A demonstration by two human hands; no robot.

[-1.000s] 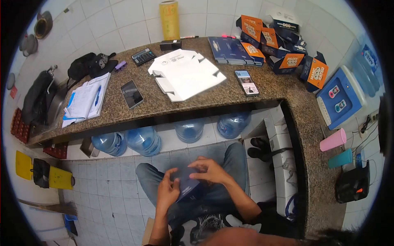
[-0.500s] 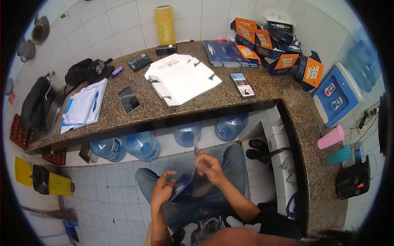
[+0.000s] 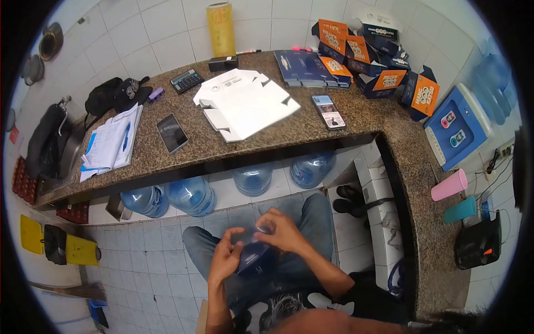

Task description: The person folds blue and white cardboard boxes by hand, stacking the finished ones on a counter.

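Observation:
A dark blue cardboard box (image 3: 255, 259) rests over my lap, gripped by both hands. My left hand (image 3: 225, 260) clasps its left side. My right hand (image 3: 281, 229) presses on its upper right part, fingers curled over the top edge. Below it are my jeans-clad knees above a tiled floor. On the granite counter (image 3: 289, 131) ahead lies a stack of flat white box blanks (image 3: 245, 102), and behind it a pile of flat dark blue blanks (image 3: 306, 68).
Folded orange-and-blue boxes (image 3: 384, 61) crowd the counter's back right corner. Two phones (image 3: 171, 133) (image 3: 327, 111), a calculator (image 3: 186, 80), a notebook with a pen (image 3: 111, 142) and a black bag (image 3: 114, 94) lie on the counter. Water jugs (image 3: 192, 195) stand underneath. A blue dispenser (image 3: 459, 128) and two cups (image 3: 450, 188) are at the right.
Half a second ago the box's flap was raised by my right hand; now it is pressed down and both hands close around the box.

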